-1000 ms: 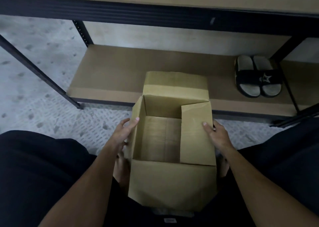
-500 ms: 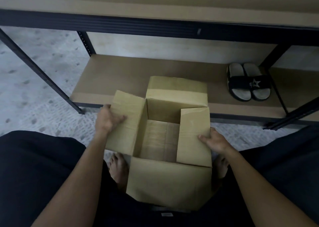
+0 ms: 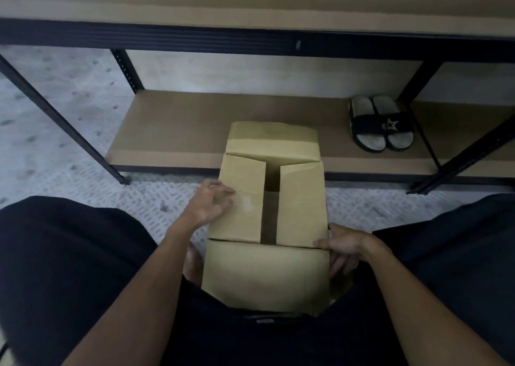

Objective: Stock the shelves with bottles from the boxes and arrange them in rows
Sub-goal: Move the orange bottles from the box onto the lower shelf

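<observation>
**Flaps folding in, and they may not stay down**

We're looking down on the cardboard box (image 3: pixel 267 220) sitting between our knees, right in front of the lower shelf (image 3: pixel 195 126). No bottles show anywhere in this view, not on the shelf and not through the dark slot between the two inner flaps, so we can't tell what, if anything, is inside.

The risk, as we judge it: the left flap (image 3: pixel 239 198) and right flap (image 3: pixel 302 201) are only lying inward, with nothing locking them. Ease the pressure and they could spring up, and the near flap (image 3: pixel 264 273) hanging toward us could catch on our legs. The box may also tip or skid, since we can't see what it rests on.

Our left hand (image 3: pixel 213 202) lies on the left flap, fingers loosely spread, pressing rather than gripping. Our right hand (image 3: pixel 341 247) sits at the box's near right corner, thumb on the top edge, fingers running down the side wall, a light steadying hold. Both forearms reach in from below, elbows wide.

A pair of slippers (image 3: pixel 381 124) rests on the shelf, well clear.
</observation>
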